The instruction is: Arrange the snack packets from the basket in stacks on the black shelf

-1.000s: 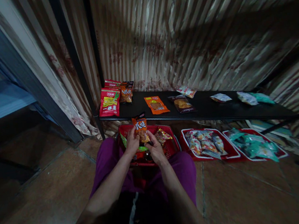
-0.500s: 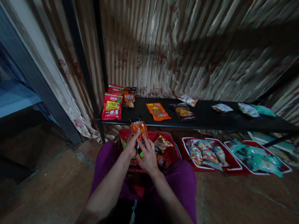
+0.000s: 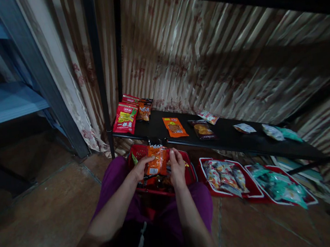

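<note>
Over the red basket [image 3: 194, 172] between my knees, I have an orange snack packet [image 3: 157, 161] with a black top edge. My left hand [image 3: 141, 171] pinches its left side, the thumb lying across the front. At the packet's right edge is my right hand [image 3: 177, 168], its fingers curled closed on that edge. Below the hands, the basket contains more packets in dark and orange wrapping, partly hidden by the held one.
A low black shelf [image 3: 228, 137] in front carries red packets [image 3: 125, 119], an orange-and-black packet [image 3: 144, 111], a flat orange packet [image 3: 174, 127], a brown packet [image 3: 202, 129] and several others. Two red baskets stand right, with white packets [image 3: 226, 176] and green packets [image 3: 281, 185].
My right hand has moved from the packet's front to its right edge. The packet is now lower and spread flatter between both hands. The view has shifted slightly.
</note>
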Motion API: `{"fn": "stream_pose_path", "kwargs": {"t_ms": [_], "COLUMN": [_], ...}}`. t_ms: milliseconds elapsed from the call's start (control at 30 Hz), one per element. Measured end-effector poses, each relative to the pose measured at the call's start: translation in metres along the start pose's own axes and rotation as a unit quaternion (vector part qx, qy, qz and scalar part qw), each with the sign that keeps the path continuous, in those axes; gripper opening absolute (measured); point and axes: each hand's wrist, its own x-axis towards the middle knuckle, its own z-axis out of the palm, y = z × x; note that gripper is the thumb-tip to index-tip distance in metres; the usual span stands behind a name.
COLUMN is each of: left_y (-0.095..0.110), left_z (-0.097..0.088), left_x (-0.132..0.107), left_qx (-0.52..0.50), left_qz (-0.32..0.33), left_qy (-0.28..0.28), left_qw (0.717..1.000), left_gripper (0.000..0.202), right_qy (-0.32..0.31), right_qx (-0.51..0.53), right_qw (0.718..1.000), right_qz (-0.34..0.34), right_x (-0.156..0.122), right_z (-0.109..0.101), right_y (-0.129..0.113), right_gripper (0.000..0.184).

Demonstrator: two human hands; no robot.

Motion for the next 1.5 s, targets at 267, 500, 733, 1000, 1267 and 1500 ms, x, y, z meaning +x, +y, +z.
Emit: {"fn": "stream_pose_path", "kwargs": {"t_ms": [267,500,733,1000,1267,1500], "left_y": [-0.006,0.005,0.014,0.015,0.014,0.014], "left_z": [-0.002,0.015,0.035,0.037,0.038,0.029], "left_x": [-0.003,-0.003,0.004,0.01,0.014,0.0], "left_qx": [0.068,0.092,0.063,0.046,0.049,0.098], "left_qz": [0.006,0.125,0.213,0.236,0.21,0.154], "left_qy": [-0.055,-0.057,0.021,0.079,0.07,-0.027], "left_qw": [0.996,0.986,0.975,0.967,0.974,0.983], "left_gripper": [0.049,0.047,0.05,0.044,0.048,0.049], "right_qy": [-0.111,-0.082,-0.14,-0.168,-0.111,-0.046], "right_qx": [0.159,0.206,0.18,0.173,0.198,0.214], "right_qw": [0.971,0.964,0.969,0.967,0.969,0.968], "right_qz": [0.137,0.144,0.096,0.077,0.101,0.123], "right_x": [0.009,0.01,0.006,0.002,0.002,0.01], "right_z": [0.003,0.002,0.002,0.003,0.004,0.004], "right_y": [-0.009,-0.003,-0.005,-0.006,-0.004,-0.003], "right_gripper": [0.037,0.033,0.032,0.03,0.031,0.028]}}
